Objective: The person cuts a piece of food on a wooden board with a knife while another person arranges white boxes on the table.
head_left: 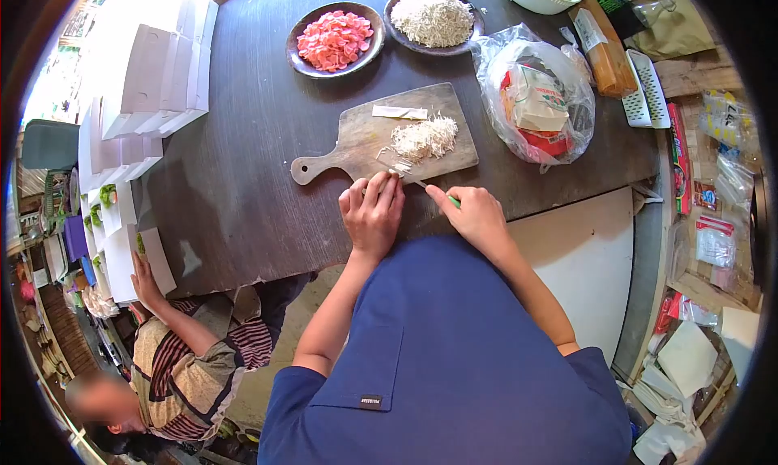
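Note:
A wooden cutting board (356, 133) with a handle lies near the table's front edge. On it are a heap of pale, thin shreds (425, 138) and one whole pale strip (399, 113). My left hand (373, 218) presses its bent fingers onto a pale piece of food (395, 172) at the board's near edge, mostly hidden under the fingertips. My right hand (476, 216) is closed round the green handle of a knife (455, 202). Its blade reaches left toward the left fingertips, beside a few cut slivers.
Behind the board stand a bowl of pink slices (335, 72) and a bowl of pale shreds (429, 51). A plastic bag with packets (539, 155) sits to the right, near a white basket (646, 88). At left, a person's hand (146, 285) touches white boxes (182, 60) stacked in rows.

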The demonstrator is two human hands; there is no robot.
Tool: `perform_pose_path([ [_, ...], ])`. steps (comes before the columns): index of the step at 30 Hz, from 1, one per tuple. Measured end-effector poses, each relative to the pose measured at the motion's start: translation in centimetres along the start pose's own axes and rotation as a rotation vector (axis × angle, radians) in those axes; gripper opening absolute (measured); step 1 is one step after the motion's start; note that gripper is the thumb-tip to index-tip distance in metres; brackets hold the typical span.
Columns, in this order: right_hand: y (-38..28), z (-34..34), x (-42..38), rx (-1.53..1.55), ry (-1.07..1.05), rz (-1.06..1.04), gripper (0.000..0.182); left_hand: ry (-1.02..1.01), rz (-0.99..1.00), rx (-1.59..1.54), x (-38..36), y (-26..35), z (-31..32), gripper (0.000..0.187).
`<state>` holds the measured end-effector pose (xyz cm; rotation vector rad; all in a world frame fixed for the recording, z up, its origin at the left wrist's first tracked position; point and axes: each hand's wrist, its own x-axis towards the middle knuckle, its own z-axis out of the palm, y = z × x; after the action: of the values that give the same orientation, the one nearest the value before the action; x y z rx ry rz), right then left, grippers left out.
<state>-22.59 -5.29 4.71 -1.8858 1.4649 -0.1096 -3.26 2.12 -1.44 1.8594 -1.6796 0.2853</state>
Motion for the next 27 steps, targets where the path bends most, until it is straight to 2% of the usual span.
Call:
perform_pose_path([
  [9, 0.2, 0.7, -0.4, -0.023, -0.009, 0.03, 0.074, -0.01, -0.007, -0.012, 0.6, -0.1, -0.3, 0.019],
  [12, -0.1, 1.5, 1.2, 0.039, 0.019, -0.028, 0.074, -0.019, 0.004, -0.008, 0.6, -0.1, -0.2, 0.019],
  [15, -1.7, 0.4, 1.6, -0.03, 0.025, -0.037, 0.074, -0.019, 0.005, -0.02, 0.9, -0.2, -0.4, 0.019],
  [27, -0.6, -0.4, -0.4, -0.089, -0.009, 0.033, 0.073, -0.026, -0.009, -0.048, 1.0, -0.4, -0.5, 0.018],
])
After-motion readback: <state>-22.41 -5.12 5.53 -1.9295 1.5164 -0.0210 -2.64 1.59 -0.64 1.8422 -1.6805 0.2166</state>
